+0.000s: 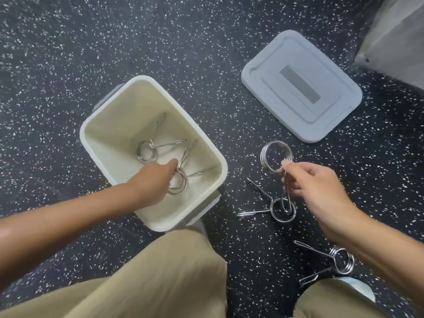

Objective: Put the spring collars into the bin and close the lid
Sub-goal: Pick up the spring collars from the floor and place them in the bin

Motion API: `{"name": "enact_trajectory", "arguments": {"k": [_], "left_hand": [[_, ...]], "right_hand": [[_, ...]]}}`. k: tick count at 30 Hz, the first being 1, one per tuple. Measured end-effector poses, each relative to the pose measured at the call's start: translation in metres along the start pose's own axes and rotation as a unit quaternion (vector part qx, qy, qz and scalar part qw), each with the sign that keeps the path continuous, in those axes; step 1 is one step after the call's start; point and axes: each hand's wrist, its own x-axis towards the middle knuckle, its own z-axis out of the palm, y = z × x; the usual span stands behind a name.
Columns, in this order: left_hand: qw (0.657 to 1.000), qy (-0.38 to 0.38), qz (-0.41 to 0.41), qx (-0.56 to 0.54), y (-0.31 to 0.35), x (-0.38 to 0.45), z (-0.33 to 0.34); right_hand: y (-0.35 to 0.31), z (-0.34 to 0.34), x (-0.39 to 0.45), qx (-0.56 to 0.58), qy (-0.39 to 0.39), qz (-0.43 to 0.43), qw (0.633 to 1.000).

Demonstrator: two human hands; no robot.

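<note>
A cream open bin [207, 146] stands on the speckled floor at centre left. My left hand [152, 180] reaches inside it, its fingers closed on a steel spring collar [179, 184] low in the bin. Another collar [146, 151] lies on the bin's bottom. My right hand [314, 187] is to the right of the bin and pinches the handles of a collar [276, 156], held above the floor with its coil up. Under it a collar [281, 208] lies on the floor, and one more [339, 260] lies near my right forearm. The grey lid [302, 88] lies flat beyond.
My knees in tan trousers [174, 278] fill the bottom of the view, touching the bin's near side. A grey slanted surface [397, 37] sits at the top right corner. The dark speckled floor [68, 53] spreads to the left and behind the bin.
</note>
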Motion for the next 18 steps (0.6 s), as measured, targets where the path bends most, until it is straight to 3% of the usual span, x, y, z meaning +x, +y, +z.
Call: {"name": "enact_trajectory", "arguments": {"k": [10, 13, 18], "left_hand": [[0.989, 0.042, 0.034, 0.136, 0.001, -0.010, -0.004], [0.991, 0.053, 0.055, 0.106, 0.000, -0.024, -0.005], [0.985, 0.158, 0.070, 0.016, -0.001, -0.057, -0.006]], "right_hand": [[-0.041, 0.019, 0.003, -0.051, -0.023, -0.047, 0.997], [-0.065, 0.020, 0.003, -0.099, -0.037, -0.068, 0.992], [-0.113, 0.033, 0.001, -0.182, -0.084, -0.153, 0.968]]}}
